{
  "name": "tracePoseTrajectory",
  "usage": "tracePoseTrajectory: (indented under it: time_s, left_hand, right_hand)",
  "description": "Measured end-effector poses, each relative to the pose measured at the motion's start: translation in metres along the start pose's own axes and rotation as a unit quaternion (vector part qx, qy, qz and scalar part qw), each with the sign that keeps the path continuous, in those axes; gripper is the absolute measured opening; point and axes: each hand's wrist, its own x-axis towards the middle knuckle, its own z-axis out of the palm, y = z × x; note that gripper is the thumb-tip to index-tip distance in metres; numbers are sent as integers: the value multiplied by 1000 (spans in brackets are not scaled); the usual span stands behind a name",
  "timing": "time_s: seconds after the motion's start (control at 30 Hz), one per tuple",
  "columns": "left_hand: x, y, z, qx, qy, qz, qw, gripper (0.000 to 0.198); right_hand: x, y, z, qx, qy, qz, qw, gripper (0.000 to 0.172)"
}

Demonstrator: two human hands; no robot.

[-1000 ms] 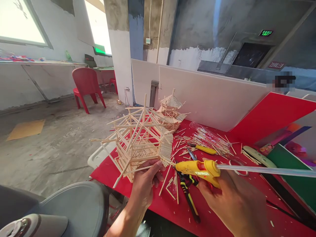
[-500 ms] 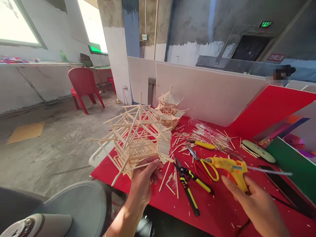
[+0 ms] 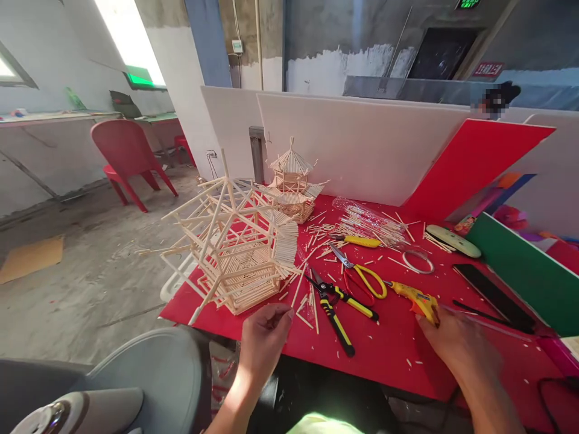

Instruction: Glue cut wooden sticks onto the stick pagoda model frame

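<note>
In the head view, a red tabletop (image 3: 389, 349) fills the middle, strewn with loose sticks and offcuts. An open stick frame (image 3: 246, 259) stands at its left edge, just beyond the left hand (image 3: 266, 334), whose fingers are curled loosely; whether they pinch a stick I cannot tell. The right hand (image 3: 459, 343) is closed around the handle of a yellow glue gun (image 3: 415, 297) low over the table. Between the hands lie black-and-yellow shears (image 3: 327, 299) and scissors (image 3: 351, 264); farther back are a yellow cutter (image 3: 362, 241), bagged sticks (image 3: 371, 224) and a small stick pagoda (image 3: 292, 196). White panels (image 3: 344, 144) rise behind the table, with a red board (image 3: 479, 166) leaning at right. Leftward, a red chair (image 3: 123, 147) stands on a scuffed concrete floor (image 3: 117, 259) near a flat piece of cardboard (image 3: 31, 259); a dark doorway (image 3: 438, 54) is set in the patchily painted far wall (image 3: 312, 36).
</note>
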Motion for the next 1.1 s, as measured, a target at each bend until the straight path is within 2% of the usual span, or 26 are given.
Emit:
tracePoseTrajectory:
  time_s: [0.07, 0.1, 0.17, 0.27, 0.33, 0.43, 0.5, 0.57, 0.63, 0.77, 0.9, 1.1]
  left_hand:
    - [-1, -3, 2, 82, 5, 61, 995, 5]
    - [0, -5, 3, 119, 4, 86, 989, 6]
    - [1, -9, 4, 180, -3, 117, 977, 15]
    - [3, -16, 6, 235, 15, 129, 963, 34]
    - [3, -20, 5, 259, 30, 128, 957, 40]
    - [2, -25, 1, 325, 21, 124, 937, 46]
    - [1, -27, -2, 377, 13, 131, 917, 47]
    - [0, -29, -5, 401, 18, 151, 903, 38]
    - [-1, -32, -7, 397, 39, 175, 900, 21]
    - [1, -39, -8, 395, 80, 193, 894, 23]
    - [2, -39, -1, 449, 55, 188, 872, 11]
    - [11, -33, 16, 563, 8, 162, 810, 16]
  right_hand:
    - [-3, -25, -15, -80, 13, -61, 995, 34]
    - [-5, -41, -21, -67, 24, -92, 993, 35]
    - [-12, -77, -30, 38, 14, -148, 988, 31]
    - [-24, -130, -34, 177, -69, -208, 960, 23]
    - [-31, -158, -32, 212, -105, -228, 944, 21]
    - [-37, -185, -28, 245, -123, -246, 930, 18]
    - [-38, -193, -26, 254, -129, -251, 925, 18]
    - [-36, -196, -24, 248, -132, -251, 926, 18]
    - [-34, -194, -22, 236, -135, -249, 930, 18]
    - [-29, -187, -19, 223, -145, -247, 932, 18]
    - [-28, -186, -19, 219, -162, -247, 930, 20]
    - [-29, -195, -16, 225, -176, -256, 923, 22]
